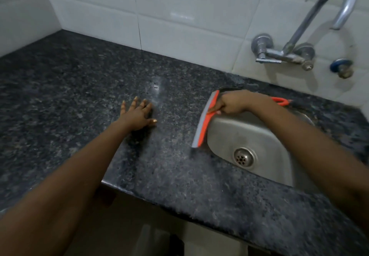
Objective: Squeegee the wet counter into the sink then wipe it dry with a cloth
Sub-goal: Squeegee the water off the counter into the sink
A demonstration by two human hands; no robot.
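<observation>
My right hand [232,103] grips the orange squeegee [201,125] by its handle, whose looped end [280,101] sticks out behind my wrist. The grey rubber blade lies along the left rim of the steel sink [259,136], right at the edge where the dark speckled granite counter [79,88] meets the basin. My left hand [137,114] rests flat on the counter with fingers spread, well left of the blade. A wet sheen shows on the stone between the two hands. No cloth is in view.
A chrome wall tap [307,36] arches over the sink's back right, with a blue-capped valve [340,67] beside it. White tiled walls close the counter at the back and left. The sink drain [244,157] sits near the basin's front. The counter's front edge runs diagonally below my arms.
</observation>
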